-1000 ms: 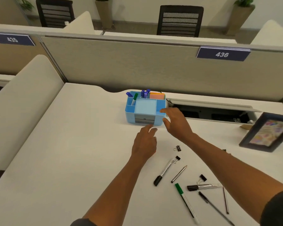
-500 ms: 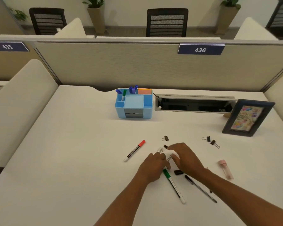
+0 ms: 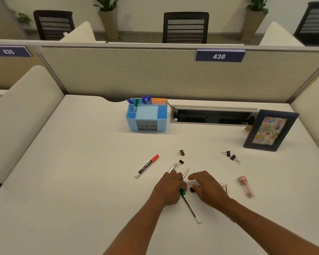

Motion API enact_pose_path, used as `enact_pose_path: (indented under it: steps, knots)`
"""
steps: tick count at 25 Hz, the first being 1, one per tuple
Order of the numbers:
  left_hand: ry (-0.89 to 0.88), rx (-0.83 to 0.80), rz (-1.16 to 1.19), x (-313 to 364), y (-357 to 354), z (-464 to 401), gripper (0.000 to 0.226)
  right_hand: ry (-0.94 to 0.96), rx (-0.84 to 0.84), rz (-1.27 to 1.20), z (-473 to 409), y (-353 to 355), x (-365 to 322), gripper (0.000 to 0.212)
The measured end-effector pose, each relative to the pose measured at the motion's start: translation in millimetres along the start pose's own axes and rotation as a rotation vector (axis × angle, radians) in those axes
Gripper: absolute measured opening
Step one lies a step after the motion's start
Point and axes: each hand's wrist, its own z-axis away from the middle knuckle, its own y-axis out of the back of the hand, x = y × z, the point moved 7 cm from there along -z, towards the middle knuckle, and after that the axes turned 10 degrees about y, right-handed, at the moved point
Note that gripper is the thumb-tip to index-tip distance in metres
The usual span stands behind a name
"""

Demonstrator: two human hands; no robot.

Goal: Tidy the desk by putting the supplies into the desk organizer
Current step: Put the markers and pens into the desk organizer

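My left hand (image 3: 170, 186): knuckles up, fingers curled down over a clear-barrelled pen (image 3: 172, 167) and the cap end of the green marker (image 3: 190, 206), well in front of the organizer; I cannot tell whether the fingers actually pinch either one.
My right hand (image 3: 207, 189): palm down just right of my left, fingers loosely bent and a little spread, thumb touching a small black clip (image 3: 192, 189); the grip is not clear.
Organizer (image 3: 147, 122): blue, at the back of the desk (image 3: 63, 181), against the partition; it holds blue pens, a green marker and orange sticky notes.
Pencil (image 3: 186, 173): pokes out between my two hands, tip toward the organizer.
Red marker (image 3: 147, 166): lies left of my left hand, in front of the organizer.
Binder clips: one (image 3: 181, 152) in front of the organizer, another (image 3: 180, 162) just nearer me; a pair (image 3: 231, 156) off to the organizer's front right.
Pink tube (image 3: 246, 186): right of my right hand.
Picture frame (image 3: 271, 129): stands right of the organizer, beyond the cable tray (image 3: 210, 115).
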Motion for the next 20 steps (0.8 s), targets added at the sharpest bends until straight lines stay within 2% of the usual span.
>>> enact_pose_path:
  steps: [4, 9, 12, 15, 17, 20]
  knots:
    - [0.003, -0.007, -0.036, -1, -3, -2, 0.017, 0.009, 0.007, 0.021, 2, 1, -3, 0.033]
    - [-0.033, -0.054, -0.026, -14, 7, -7, 0.024, 0.064, 0.014, 0.071, -3, 4, -26, 0.027]
    - [-0.033, -0.079, 0.017, -25, 22, -13, 0.02, -0.007, -0.025, -0.034, -11, 1, -37, 0.025]
    - [-0.002, -0.084, 0.055, -43, 39, -20, 0.018, -0.085, -0.1, -0.16, -24, -2, -40, 0.034]
    - [0.076, -0.064, 0.203, -60, 49, -23, 0.018, -0.136, -0.099, -0.263, -40, 4, -40, 0.036]
    - [0.243, 0.081, 0.599, -82, 70, -21, 0.025, -0.191, -0.016, -0.41, -69, 22, -43, 0.044]
